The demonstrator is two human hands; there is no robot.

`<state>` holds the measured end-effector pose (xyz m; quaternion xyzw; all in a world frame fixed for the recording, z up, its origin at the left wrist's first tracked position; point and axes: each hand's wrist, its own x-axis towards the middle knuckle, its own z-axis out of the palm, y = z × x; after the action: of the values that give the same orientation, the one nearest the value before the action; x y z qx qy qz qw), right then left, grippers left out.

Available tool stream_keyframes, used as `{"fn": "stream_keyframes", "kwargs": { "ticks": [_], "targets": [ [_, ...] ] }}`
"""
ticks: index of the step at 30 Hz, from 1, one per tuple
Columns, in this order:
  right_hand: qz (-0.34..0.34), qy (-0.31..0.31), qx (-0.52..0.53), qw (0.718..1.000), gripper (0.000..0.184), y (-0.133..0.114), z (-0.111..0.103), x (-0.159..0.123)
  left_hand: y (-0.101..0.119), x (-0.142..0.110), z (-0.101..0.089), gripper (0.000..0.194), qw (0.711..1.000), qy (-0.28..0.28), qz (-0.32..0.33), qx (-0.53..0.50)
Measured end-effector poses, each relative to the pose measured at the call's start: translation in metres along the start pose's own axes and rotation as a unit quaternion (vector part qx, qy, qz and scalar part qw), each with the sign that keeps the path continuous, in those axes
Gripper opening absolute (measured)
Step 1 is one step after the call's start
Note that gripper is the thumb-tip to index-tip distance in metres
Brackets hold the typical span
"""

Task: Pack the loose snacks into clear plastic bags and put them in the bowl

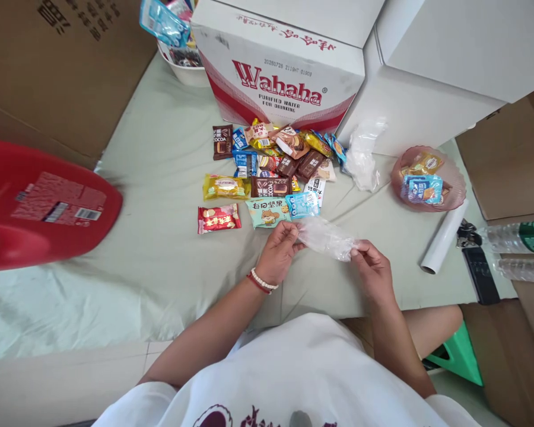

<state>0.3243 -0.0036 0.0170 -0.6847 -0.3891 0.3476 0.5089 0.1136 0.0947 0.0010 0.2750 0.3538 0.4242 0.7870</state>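
A clear plastic bag (324,236) is stretched between my two hands, above the cloth-covered surface. My left hand (281,249) pinches its left end, and my right hand (372,268) pinches the other end. Just beyond lie a green snack packet (267,212) and a light blue packet (303,204). A red wrapped snack (219,218) and a yellow one (226,187) lie to the left. Behind them is a pile of small wrapped snacks, including a brown cocoa packet (271,187). More clear plastic bags (364,157) lie bunched at the pile's right.
A white and red water carton (285,77) stands behind the snacks. On the right are a pink bowl (398,184) holding packets, a white roll (444,237), keys (468,234), a black phone (480,276) and plastic bottles (523,270). A red container (48,207) is at left.
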Motion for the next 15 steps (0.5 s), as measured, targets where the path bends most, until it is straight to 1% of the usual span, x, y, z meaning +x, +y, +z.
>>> {"fn": "stream_keyframes", "kwargs": {
  "ticks": [2, 3, 4, 5, 7, 9, 10, 12, 13, 14, 15],
  "targets": [
    [0.004, 0.060, -0.070, 0.996, 0.026, -0.004, -0.007, 0.003, -0.001, -0.001, -0.001, 0.044, 0.999, -0.009, 0.018, 0.040],
    [0.017, 0.091, -0.074, 0.993, 0.028, -0.008, -0.007, 0.003, -0.002, -0.002, -0.001, 0.042, 0.997, -0.013, 0.036, 0.071],
    [0.035, 0.105, -0.059, 0.992, 0.031, -0.013, -0.006, 0.004, -0.003, -0.003, -0.001, 0.040, 0.992, -0.019, 0.060, 0.108],
    [0.058, 0.097, -0.031, 0.993, 0.035, -0.020, -0.002, 0.005, -0.003, -0.004, -0.002, 0.037, 0.985, -0.025, 0.088, 0.146],
    [0.112, 0.029, 0.037, 0.993, 0.048, -0.033, 0.012, 0.007, -0.002, -0.008, -0.001, 0.032, 0.961, -0.040, 0.153, 0.225],
    [0.172, -0.045, 0.087, 0.980, 0.058, -0.043, 0.030, 0.011, 0.000, -0.012, 0.000, 0.028, 0.925, -0.060, 0.217, 0.305],
    [0.193, -0.071, 0.101, 0.973, 0.058, -0.046, 0.038, 0.015, 0.001, -0.014, 0.000, 0.026, 0.905, -0.071, 0.245, 0.341],
    [0.199, -0.098, 0.109, 0.969, 0.051, -0.048, 0.049, 0.022, 0.001, -0.016, 0.001, 0.024, 0.870, -0.077, 0.288, 0.393],
    [0.186, -0.100, 0.113, 0.971, 0.046, -0.048, 0.052, 0.025, 0.001, -0.016, 0.000, 0.023, 0.861, -0.062, 0.302, 0.403],
    [0.166, -0.097, 0.121, 0.974, 0.040, -0.047, 0.053, 0.026, 0.000, -0.016, -0.001, 0.022, 0.862, -0.035, 0.308, 0.401],
    [0.143, -0.089, 0.132, 0.977, 0.035, -0.045, 0.053, 0.027, -0.002, -0.015, -0.002, 0.021, 0.871, -0.001, 0.303, 0.387]
  ]
}}
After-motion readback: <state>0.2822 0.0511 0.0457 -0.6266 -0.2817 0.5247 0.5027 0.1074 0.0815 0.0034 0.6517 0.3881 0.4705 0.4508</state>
